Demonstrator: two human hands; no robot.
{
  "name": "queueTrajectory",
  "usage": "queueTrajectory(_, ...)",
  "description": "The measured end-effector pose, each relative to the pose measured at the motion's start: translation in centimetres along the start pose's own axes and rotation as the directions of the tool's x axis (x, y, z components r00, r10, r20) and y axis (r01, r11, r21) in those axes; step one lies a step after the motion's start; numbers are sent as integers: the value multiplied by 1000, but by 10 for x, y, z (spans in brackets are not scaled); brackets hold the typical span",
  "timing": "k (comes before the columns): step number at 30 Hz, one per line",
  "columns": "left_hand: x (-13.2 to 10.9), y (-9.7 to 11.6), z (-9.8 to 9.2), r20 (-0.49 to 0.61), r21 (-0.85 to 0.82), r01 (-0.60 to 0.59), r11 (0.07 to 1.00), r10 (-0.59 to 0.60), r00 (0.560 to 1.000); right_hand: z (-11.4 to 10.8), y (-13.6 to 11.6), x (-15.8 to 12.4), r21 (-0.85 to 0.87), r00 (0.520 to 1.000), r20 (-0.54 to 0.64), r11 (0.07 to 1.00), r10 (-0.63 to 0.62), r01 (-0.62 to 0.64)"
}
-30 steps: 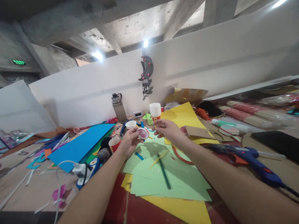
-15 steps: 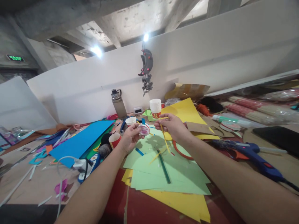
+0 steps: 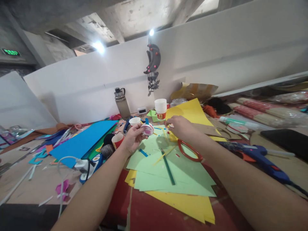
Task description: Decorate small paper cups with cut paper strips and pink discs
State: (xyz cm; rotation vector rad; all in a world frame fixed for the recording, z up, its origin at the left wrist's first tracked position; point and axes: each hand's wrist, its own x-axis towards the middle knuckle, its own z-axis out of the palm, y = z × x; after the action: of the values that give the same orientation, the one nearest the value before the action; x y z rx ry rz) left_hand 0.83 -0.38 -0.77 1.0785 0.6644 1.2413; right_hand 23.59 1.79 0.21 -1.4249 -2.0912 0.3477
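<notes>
Starting at the near edge: a yellow paper sheet [image 3: 192,210] lies on the dark red worktop [image 3: 149,216], and pale green paper sheets [image 3: 154,184] are stacked over it. On the green stack lie a dark green strip [image 3: 168,170] and, crossing its top end, a thin yellow strip [image 3: 165,155]. A red plastic loop [image 3: 190,150] sits right beside the right forearm. Out to the right there's a blue hot glue gun [image 3: 264,163] lying flat; out to the left, a white plug with its cable [image 3: 81,165] and a big blue paper sheet [image 3: 81,144].

Now the hands. The left hand [image 3: 132,138] is raised just above the green paper, its grip closed around a small round pink-and-white disc [image 3: 147,129], pinched between thumb and fingertips with the flat face turned toward the camera. The right hand [image 3: 181,127] is low over the paper, just right of the disc, fingers curled down among yellow scraps; whether its grip has hold of anything, I can't tell.

Beside the left wrist lie a tipped red-and-white paper cup [image 3: 117,140] and a grey yarn ball [image 3: 107,150]. Just behind the disc is a small white cup [image 3: 134,121], then a stack of white paper cups [image 3: 160,107], a grey water bottle [image 3: 121,104], and a dark crescent moon ornament [image 3: 153,62] hanging on the white wall panel [image 3: 216,57].
</notes>
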Motion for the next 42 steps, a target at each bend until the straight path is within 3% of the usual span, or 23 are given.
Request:
queueTrajectory(2, 0, 1, 0, -7, -12, -3, 1000, 3, 1000, -3, 5, 2, -75, 981, 149, 987, -127, 139)
queueTrajectory(4, 1, 1, -1, -15, -25, -8, 1000, 7, 1000, -3, 10, 2, -54, 928, 277, 960, -250, 275)
queueTrajectory(8, 1, 2, -1, -14, -44, -9, 999, 8, 1000, 3, 10, 0, -12, 827, 396, 898, -401, 441)
queueTrajectory(16, -4, 5, 8, -32, -17, 29, 999, -30, 999, 11, -1, -2, -113, 848, 419, 908, -325, 404)
queueTrajectory(20, -4, 4, 7, -45, -7, 40, 999, -40, 998, 11, 0, 2, -122, 890, 354, 929, -288, 349)
queueTrajectory(24, -4, 1, 2, -43, -4, 48, 999, -48, 998, 3, -7, 1, -132, 971, 179, 974, -160, 185)
queueTrajectory(27, -4, 1, 0, -25, 24, 56, 998, -55, 998, -4, -16, -2, -64, 997, 47, 995, -69, 72)
queueTrajectory(32, -4, 4, 2, 8, 46, -35, 998, 35, 999, -7, -27, -8, 231, 993, -114, 973, 10, 16)
queueTrajectory(38, -6, 7, 9, 28, 148, -179, 973, 177, 984, -14, -39, -13, 161, 968, -251, 985, -17, 59)
queueTrajectory(42, -8, 8, 13, 28, 224, -252, 942, 252, 967, -14, -42, -15, 146, 966, -246, 982, -80, 118)
